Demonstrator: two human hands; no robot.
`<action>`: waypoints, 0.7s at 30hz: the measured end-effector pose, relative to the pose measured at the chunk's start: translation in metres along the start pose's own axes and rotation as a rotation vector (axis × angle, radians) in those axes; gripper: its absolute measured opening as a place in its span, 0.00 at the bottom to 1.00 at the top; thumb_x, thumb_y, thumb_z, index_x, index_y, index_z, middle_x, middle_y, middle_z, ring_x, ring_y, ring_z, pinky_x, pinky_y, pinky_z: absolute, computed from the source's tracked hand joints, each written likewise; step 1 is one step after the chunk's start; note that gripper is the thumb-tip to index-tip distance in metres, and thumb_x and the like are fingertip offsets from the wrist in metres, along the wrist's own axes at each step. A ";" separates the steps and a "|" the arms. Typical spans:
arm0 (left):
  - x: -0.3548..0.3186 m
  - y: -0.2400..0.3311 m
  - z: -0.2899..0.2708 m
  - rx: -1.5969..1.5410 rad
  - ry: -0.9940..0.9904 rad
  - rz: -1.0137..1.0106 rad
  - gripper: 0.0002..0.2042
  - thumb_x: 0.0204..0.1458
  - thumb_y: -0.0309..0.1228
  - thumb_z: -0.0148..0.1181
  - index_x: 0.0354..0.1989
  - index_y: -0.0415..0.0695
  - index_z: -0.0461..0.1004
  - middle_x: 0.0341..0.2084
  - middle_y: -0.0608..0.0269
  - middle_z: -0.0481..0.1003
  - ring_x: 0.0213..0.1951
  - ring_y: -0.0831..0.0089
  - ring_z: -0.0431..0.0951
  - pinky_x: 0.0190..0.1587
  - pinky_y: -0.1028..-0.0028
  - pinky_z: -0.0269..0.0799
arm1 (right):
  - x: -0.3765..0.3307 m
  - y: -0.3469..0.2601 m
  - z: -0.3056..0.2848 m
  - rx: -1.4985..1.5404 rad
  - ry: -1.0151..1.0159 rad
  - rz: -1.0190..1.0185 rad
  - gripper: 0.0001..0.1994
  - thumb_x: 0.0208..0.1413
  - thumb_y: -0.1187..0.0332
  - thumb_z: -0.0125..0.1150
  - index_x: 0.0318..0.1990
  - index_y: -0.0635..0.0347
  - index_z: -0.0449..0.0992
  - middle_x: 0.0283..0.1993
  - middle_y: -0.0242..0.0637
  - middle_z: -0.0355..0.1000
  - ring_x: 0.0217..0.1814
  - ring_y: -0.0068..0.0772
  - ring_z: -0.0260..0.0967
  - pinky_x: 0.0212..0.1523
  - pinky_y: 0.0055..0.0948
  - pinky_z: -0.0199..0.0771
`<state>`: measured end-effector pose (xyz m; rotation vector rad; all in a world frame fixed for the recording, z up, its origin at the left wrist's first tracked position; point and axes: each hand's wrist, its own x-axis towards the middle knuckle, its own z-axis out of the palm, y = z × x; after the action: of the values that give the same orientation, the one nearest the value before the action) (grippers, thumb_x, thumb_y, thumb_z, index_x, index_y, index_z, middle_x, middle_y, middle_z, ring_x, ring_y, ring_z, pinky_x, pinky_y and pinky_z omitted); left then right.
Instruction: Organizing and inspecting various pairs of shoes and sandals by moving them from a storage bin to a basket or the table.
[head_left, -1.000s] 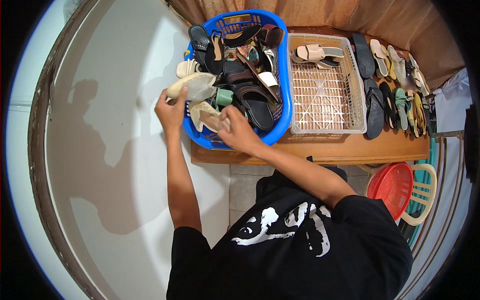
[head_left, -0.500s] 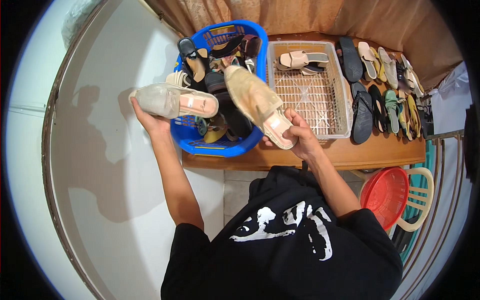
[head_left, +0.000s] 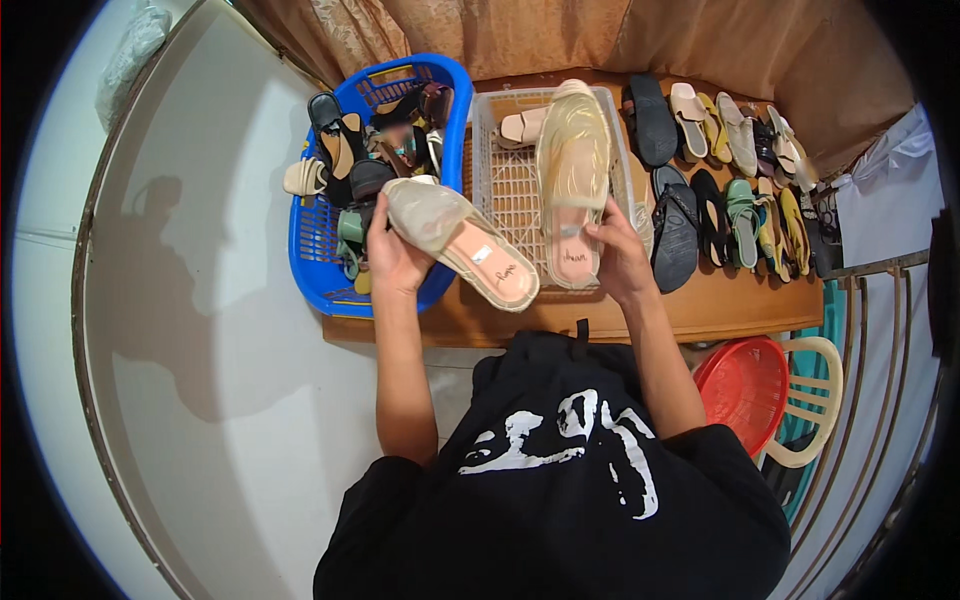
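My left hand (head_left: 398,258) is closed around the toe side of a whitish mule slipper (head_left: 432,215), whose heel points down to the right. In my right hand (head_left: 622,255), pinched near the heel, is a shiny cream mule slipper (head_left: 577,150) with its toe pointing away from me. Both have pink insoles. The right slipper hangs over a clear plastic crate (head_left: 488,120), partly hiding a beige sandal (head_left: 521,127) inside. Beside my left hand stands a blue basket (head_left: 458,130) piled with mixed footwear, including a black sandal (head_left: 326,118).
Rows of slippers and sandals, such as a black flip-flop (head_left: 676,235) and a green sandal (head_left: 741,215), lie at the right of the wooden table (head_left: 480,325). A red basket (head_left: 745,390) sits on a cream plastic chair (head_left: 822,400) at lower right. A curtain (head_left: 560,40) hangs behind.
Both slippers have moved right, the left one from over the blue basket toward the crate. The right slipper has turned upright over the crate. The left one now tilts heel-down.
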<state>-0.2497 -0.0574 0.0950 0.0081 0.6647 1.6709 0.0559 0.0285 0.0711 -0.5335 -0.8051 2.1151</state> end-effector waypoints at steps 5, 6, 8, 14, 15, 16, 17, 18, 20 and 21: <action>0.009 -0.064 -0.004 0.026 0.189 0.095 0.27 0.62 0.56 0.50 0.54 0.44 0.72 0.49 0.49 0.76 0.51 0.50 0.77 0.57 0.48 0.73 | -0.009 -0.019 -0.005 0.167 0.030 -0.215 0.34 0.51 0.77 0.64 0.68 0.64 0.60 0.61 0.43 0.69 0.62 0.45 0.70 0.65 0.44 0.71; 0.010 -0.077 -0.002 0.018 0.204 0.097 0.27 0.62 0.57 0.50 0.53 0.45 0.72 0.48 0.49 0.76 0.50 0.51 0.77 0.56 0.48 0.74 | -0.010 -0.028 0.005 0.114 -0.025 -0.293 0.37 0.50 0.75 0.66 0.69 0.64 0.59 0.66 0.47 0.66 0.67 0.52 0.67 0.68 0.51 0.69; 0.009 -0.098 0.005 -0.038 0.260 0.070 0.27 0.62 0.57 0.49 0.53 0.45 0.71 0.47 0.50 0.76 0.49 0.51 0.77 0.55 0.48 0.74 | -0.017 -0.031 -0.009 0.072 -0.049 -0.276 0.38 0.50 0.75 0.67 0.70 0.64 0.57 0.68 0.48 0.64 0.69 0.57 0.65 0.69 0.54 0.68; 0.010 -0.120 0.028 -0.119 0.273 0.006 0.29 0.64 0.57 0.45 0.60 0.45 0.68 0.54 0.49 0.73 0.55 0.48 0.73 0.62 0.46 0.67 | -0.012 -0.006 -0.022 -0.092 -0.163 -0.303 0.39 0.53 0.69 0.72 0.71 0.59 0.57 0.70 0.48 0.62 0.71 0.60 0.62 0.70 0.57 0.64; 0.010 -0.121 0.032 -0.096 0.281 0.010 0.30 0.65 0.58 0.44 0.61 0.44 0.67 0.55 0.49 0.72 0.57 0.48 0.72 0.63 0.45 0.65 | -0.008 -0.001 -0.022 -0.094 -0.219 -0.310 0.37 0.56 0.65 0.69 0.71 0.58 0.57 0.71 0.48 0.61 0.71 0.60 0.61 0.72 0.57 0.62; 0.011 -0.119 0.032 -0.056 0.262 -0.002 0.32 0.65 0.58 0.41 0.64 0.43 0.65 0.59 0.47 0.70 0.60 0.46 0.70 0.65 0.44 0.63 | -0.005 0.003 -0.023 -0.096 -0.274 -0.317 0.36 0.59 0.60 0.67 0.71 0.56 0.58 0.71 0.48 0.61 0.72 0.60 0.61 0.73 0.57 0.59; 0.008 -0.114 0.034 -0.061 0.265 -0.029 0.33 0.66 0.59 0.40 0.65 0.42 0.63 0.60 0.45 0.69 0.62 0.46 0.69 0.66 0.43 0.62 | -0.003 0.007 -0.025 -0.103 -0.264 -0.314 0.36 0.59 0.60 0.67 0.71 0.56 0.58 0.71 0.48 0.61 0.72 0.60 0.61 0.73 0.57 0.59; 0.007 -0.110 0.040 -0.061 0.262 -0.060 0.34 0.66 0.59 0.39 0.67 0.41 0.62 0.62 0.44 0.68 0.63 0.45 0.67 0.67 0.43 0.61 | 0.002 0.010 -0.026 -0.024 -0.337 -0.314 0.35 0.59 0.60 0.67 0.71 0.57 0.57 0.71 0.51 0.60 0.72 0.57 0.61 0.72 0.55 0.61; 0.007 -0.109 0.043 -0.045 0.266 -0.070 0.35 0.67 0.60 0.36 0.68 0.41 0.60 0.64 0.42 0.66 0.65 0.44 0.66 0.68 0.43 0.59 | 0.004 0.018 -0.024 0.052 -0.407 -0.315 0.35 0.60 0.61 0.66 0.71 0.58 0.57 0.71 0.54 0.60 0.72 0.55 0.61 0.71 0.53 0.63; 0.011 -0.110 0.038 -0.036 0.276 -0.081 0.36 0.67 0.60 0.35 0.68 0.41 0.60 0.64 0.42 0.66 0.65 0.44 0.66 0.68 0.43 0.59 | 0.005 0.023 -0.020 0.146 -0.441 -0.287 0.32 0.62 0.58 0.63 0.71 0.58 0.59 0.70 0.55 0.61 0.72 0.54 0.61 0.71 0.52 0.63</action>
<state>-0.1393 -0.0252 0.0759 -0.2766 0.8303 1.6204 0.0528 0.0291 0.0400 0.1306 -0.8971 2.0219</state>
